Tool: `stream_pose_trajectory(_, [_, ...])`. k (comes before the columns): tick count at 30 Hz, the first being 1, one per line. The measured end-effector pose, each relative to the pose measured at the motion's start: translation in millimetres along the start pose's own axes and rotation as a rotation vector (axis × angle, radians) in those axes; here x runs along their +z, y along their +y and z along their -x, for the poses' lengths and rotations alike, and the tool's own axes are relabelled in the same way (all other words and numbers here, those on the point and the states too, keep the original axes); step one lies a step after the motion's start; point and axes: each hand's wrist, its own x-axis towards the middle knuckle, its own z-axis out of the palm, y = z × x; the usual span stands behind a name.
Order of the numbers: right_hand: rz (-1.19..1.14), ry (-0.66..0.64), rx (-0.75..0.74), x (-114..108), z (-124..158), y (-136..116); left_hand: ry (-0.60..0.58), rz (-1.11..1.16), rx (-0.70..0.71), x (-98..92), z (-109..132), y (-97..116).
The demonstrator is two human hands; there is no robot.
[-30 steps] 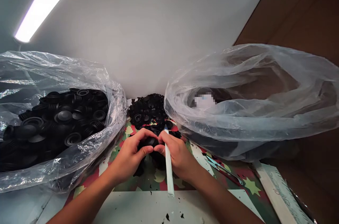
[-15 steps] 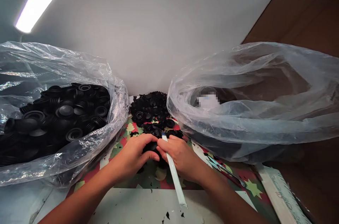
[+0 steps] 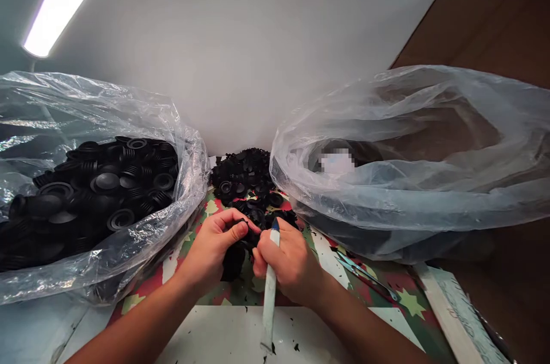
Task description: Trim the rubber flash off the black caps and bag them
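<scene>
My left hand [image 3: 210,246] is closed, thumb and fingers pinching a black rubber piece [image 3: 248,242] whose outline is partly hidden. Facing it, my right hand [image 3: 292,263] grips a long white stick-like tool [image 3: 269,301] with a blue end pointing up. The fingertips of both hands almost meet at the black piece. Just below the left fingers shows a dark, rough-edged clump [image 3: 233,263]; whether it is joined to the held piece I cannot tell. Behind the hands lies a heap of black rubber parts and scraps [image 3: 244,172].
A clear plastic bag [image 3: 193,169] full of round, ribbed black parts [image 3: 105,182] stands left. On the right is another clear bag [image 3: 387,203] with a pale, blurred thing inside. Scissors [image 3: 365,275] lie by my right forearm. A white board [image 3: 223,329] with black crumbs is nearest me.
My left thumb has moved up and closed on the black piece. The right hand has turned, bringing the white tool nearly upright, its lower end farther left.
</scene>
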Motion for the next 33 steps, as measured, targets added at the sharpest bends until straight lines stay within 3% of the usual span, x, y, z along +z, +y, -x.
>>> stream_pose_trajectory(6, [-0.045,0.057,0.030,4,2,-3,0.028,0.166,-0.118,10.4,7,3])
stream_pose_trajectory(9, [-0.128,0.045,0.259,4,3,-2,0.020,0.088,-0.051,4.4,3,2])
stream_pose_trajectory(12, [-0.285,-0.052,0.500,1,5,5,0.028,-0.061,0.031,-6.1,-3,-1])
stream_pose_trajectory(15, [-0.326,-0.028,0.599,-4,6,13,0.027,-0.189,0.065,-11.9,-6,-3])
stream_pose_trajectory(19, [-0.288,0.054,0.566,-7,4,15,0.047,-0.309,0.111,-8.8,-5,-1])
stream_pose_trajectory(25, [-0.097,0.103,0.352,-5,1,6,0.076,-0.376,0.124,-4.4,-3,-1])
stream_pose_trajectory(33, [0.013,0.061,0.286,-4,1,7,0.039,-0.409,0.111,-4.8,-3,2])
